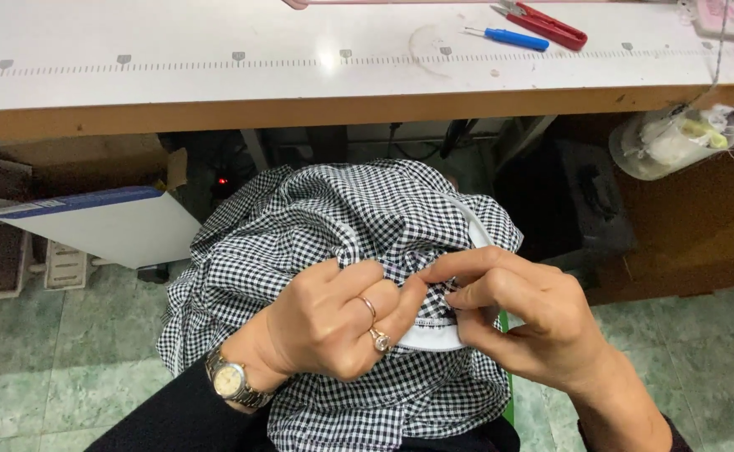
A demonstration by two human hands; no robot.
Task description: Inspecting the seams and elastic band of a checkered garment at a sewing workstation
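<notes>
White worktable (216, 50), measuring scale along its front. Black-and-white checked garment (300, 226), bunched in the lap below the table edge. Left hand (333, 322), curled shut, pinching the fabric at a white-trimmed seam. Right hand (526, 318), fingers closed on the same seam. Clear plastic bag (672, 142) hung at table edge, holding white and yellow scraps. Red snips (547, 23). Blue seam ripper (509, 38).

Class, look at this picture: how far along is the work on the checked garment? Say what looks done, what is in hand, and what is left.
Done: a stitched seam runs along the white band of the checked fabric. In hand: the left hand and right hand pinch that edge together on the lap. Left: cannot be judged; the blue seam ripper and red snips lie unused on the table.
</notes>
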